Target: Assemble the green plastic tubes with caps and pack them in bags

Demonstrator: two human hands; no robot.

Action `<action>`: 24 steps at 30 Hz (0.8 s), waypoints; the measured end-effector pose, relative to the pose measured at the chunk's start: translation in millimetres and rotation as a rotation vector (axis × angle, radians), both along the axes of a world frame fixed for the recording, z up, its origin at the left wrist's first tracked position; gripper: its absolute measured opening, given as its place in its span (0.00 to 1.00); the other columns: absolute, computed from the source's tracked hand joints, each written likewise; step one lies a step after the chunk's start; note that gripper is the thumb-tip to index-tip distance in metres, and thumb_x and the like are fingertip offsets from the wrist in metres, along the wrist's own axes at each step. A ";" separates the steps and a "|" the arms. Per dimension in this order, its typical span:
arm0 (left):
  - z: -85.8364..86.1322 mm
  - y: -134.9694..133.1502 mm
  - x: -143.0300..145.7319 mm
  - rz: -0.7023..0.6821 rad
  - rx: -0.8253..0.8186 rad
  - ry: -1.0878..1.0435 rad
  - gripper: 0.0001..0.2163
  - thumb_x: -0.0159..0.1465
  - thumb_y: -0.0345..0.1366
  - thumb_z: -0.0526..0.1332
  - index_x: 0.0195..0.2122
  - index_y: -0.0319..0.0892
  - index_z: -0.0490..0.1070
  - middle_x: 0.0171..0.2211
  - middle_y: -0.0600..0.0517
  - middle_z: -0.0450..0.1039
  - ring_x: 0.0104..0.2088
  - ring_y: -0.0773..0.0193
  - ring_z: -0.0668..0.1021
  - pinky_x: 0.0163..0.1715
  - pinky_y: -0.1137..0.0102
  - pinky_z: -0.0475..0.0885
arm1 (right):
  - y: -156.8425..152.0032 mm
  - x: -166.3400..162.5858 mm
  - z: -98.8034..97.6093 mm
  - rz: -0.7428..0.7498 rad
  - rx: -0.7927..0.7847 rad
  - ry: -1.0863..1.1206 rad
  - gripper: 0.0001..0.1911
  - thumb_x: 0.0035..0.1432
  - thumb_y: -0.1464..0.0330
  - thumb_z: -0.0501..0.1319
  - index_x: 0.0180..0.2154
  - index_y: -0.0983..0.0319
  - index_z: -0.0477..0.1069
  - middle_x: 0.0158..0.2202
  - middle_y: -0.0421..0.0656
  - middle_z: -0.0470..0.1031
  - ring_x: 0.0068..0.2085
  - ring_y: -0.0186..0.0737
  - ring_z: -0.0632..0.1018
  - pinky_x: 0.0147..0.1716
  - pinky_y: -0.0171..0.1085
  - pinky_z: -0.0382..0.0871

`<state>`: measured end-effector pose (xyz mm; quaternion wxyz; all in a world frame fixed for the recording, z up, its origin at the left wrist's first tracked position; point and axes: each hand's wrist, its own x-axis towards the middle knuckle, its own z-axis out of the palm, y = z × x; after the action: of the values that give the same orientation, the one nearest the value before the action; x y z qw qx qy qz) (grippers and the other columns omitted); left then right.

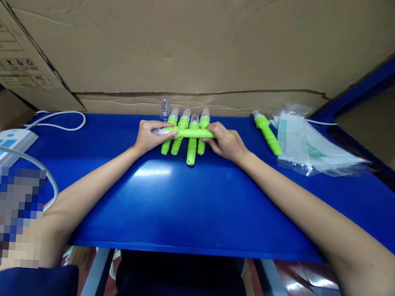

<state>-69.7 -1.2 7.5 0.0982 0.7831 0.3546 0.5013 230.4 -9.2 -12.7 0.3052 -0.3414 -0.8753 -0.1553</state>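
A lime-green stick with a clear end [194, 133] lies crosswise between my hands. My left hand [152, 135] is closed around its clear end, and the fingers of my right hand [225, 142] pinch its green end. Behind and below it, several similar green sticks with clear caps lie side by side on the blue table, among them one in front [191, 152] and one at the left [166, 146]. The held stick partly covers them. A small clear cap [165, 108] stands behind this row, near my left hand.
Another green stick [269, 136] lies to the right beside clear plastic bags [307, 140] with white and green print. At the left are a white power strip [20, 142] and a looped white cable [77, 128]. Cardboard [192, 42] walls off the back of the blue table [179, 210].
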 end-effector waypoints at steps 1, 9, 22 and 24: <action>0.2 -0.6 0.1 0.008 0.008 0.007 0.21 0.60 0.57 0.69 0.35 0.41 0.86 0.36 0.47 0.86 0.34 0.58 0.87 0.38 0.68 0.82 | -1.4 -0.4 1.7 -0.014 0.009 -0.021 0.17 0.74 0.58 0.52 0.52 0.62 0.70 0.48 0.53 0.79 0.39 0.48 0.82 0.31 0.39 0.73; 1.6 -4.8 -3.1 -0.061 0.225 0.145 0.25 0.57 0.58 0.72 0.38 0.38 0.84 0.32 0.46 0.85 0.29 0.62 0.85 0.33 0.71 0.78 | -5.6 -1.4 4.2 -0.051 0.137 -0.029 0.24 0.75 0.56 0.50 0.49 0.66 0.77 0.37 0.50 0.82 0.32 0.45 0.81 0.28 0.39 0.67; -1.1 -2.0 -10.2 -0.010 0.485 0.431 0.23 0.64 0.58 0.65 0.38 0.40 0.81 0.27 0.50 0.82 0.23 0.65 0.81 0.24 0.72 0.70 | -13.2 -6.4 4.6 0.013 0.082 -0.041 0.23 0.72 0.57 0.47 0.33 0.62 0.71 0.24 0.46 0.75 0.24 0.42 0.75 0.24 0.39 0.58; 2.1 -3.4 -10.0 0.012 0.566 0.436 0.21 0.65 0.56 0.65 0.37 0.39 0.80 0.25 0.51 0.81 0.21 0.66 0.80 0.23 0.72 0.67 | -13.9 -7.9 4.5 0.022 0.118 -0.015 0.23 0.72 0.57 0.47 0.33 0.62 0.71 0.24 0.46 0.75 0.24 0.41 0.74 0.24 0.39 0.58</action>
<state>-79.8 -4.6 9.6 -0.2035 0.8657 0.2188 0.4015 222.4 -23.1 -8.2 0.3197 -0.3119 -0.8707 -0.2057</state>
